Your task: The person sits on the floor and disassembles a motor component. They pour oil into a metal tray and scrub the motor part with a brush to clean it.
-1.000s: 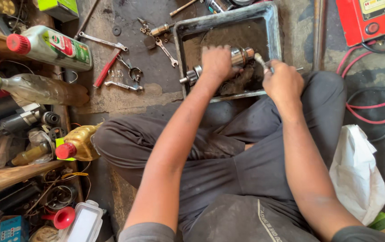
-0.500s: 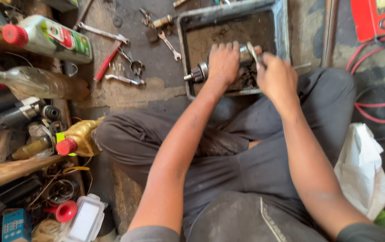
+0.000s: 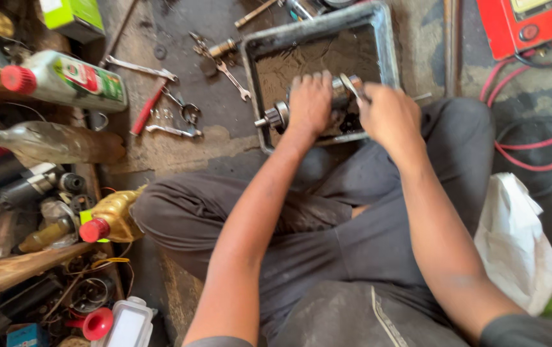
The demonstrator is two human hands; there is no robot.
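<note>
Over the near edge of the grimy metal tray (image 3: pixel 384 45), both hands are on the job. Left hand (image 3: pixel 310 103) is clamped over a greasy cylindrical metal part (image 3: pixel 274 117), fingers curled round its body, the shaft end poking out on the side of the tray nearest the scattered wrenches (image 3: pixel 174 130). Right hand (image 3: pixel 388 115) is closed round a slim metal tool (image 3: pixel 351 85), its tip set against the far end of the part. What the tip is touching, I cannot tell, the knuckles cover it.

To do this well: keep that left grip firm and the part braced low against the tray floor so it can't roll on the oily film. Work the tool in short, controlled strokes, away from the holding fingers. A slip looks like the real risk here.
</note>
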